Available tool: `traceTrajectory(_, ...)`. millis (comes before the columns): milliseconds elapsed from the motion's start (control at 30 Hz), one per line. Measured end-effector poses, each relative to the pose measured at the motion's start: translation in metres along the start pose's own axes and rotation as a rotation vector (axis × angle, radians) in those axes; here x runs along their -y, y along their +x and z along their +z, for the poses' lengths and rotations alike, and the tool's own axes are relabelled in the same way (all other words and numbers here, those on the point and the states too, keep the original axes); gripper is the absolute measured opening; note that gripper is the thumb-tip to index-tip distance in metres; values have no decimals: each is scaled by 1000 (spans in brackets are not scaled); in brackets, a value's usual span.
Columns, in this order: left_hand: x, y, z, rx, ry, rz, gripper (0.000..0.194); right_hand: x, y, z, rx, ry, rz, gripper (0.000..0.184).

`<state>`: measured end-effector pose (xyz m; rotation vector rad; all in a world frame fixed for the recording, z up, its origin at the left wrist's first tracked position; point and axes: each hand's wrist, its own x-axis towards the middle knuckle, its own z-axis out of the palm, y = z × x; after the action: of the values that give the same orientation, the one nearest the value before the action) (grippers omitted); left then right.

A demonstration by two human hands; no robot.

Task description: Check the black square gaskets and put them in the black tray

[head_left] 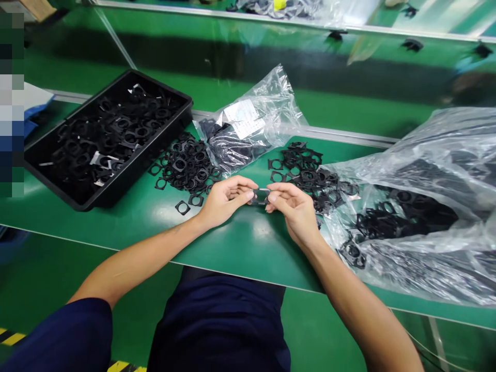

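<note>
Between my two hands, just above the green table [232,248], is a small black square frame [261,202] with a round opening. My left hand [228,200] pinches its left edge between thumb and fingers. On the other edge, my right hand [292,206] pinches it the same way. Behind my left hand lies a heap of flat black ring plates [188,160], with a few loose ones nearer me. Beyond my right hand spreads another pile of black frames [306,170].
A black tray [132,178] full of black parts stands at the left. Behind the piles lies a clear bag [271,103] with a white label. At the right, a large open plastic bag [426,150] holds more black parts. A rail shelf [217,13] runs across the back.
</note>
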<state>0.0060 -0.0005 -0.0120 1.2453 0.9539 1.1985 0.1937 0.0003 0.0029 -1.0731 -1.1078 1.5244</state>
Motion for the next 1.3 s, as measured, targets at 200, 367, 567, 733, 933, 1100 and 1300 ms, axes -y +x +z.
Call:
traceTrajectory(200,2,-3,0,-2,33,75,26,0,-1,0,13,-15,-32,33)
traceTrajectory(367,-7,-6,-1,-62,143,220,20,4,-8,1,100,-27,-98,39)
traceTrajectory(567,-19,-12,-4,-57,231,397,15,12,-16,3,176,-28,-160,36)
traceTrajectory(733,-16,-14,-3,26,181,387,24,13,-19,4,148,-5,-166,37)
traceTrajectory(933,-14,-15,-2,33,166,300,31,13,-21,4,103,-7,-90,40)
traceTrajectory(1100,-15,-17,-1,33,154,293,34,14,-21,5,84,19,-42,44)
traceTrajectory(1300,-11,-18,1,45,162,285,29,13,-19,3,90,108,-37,36)
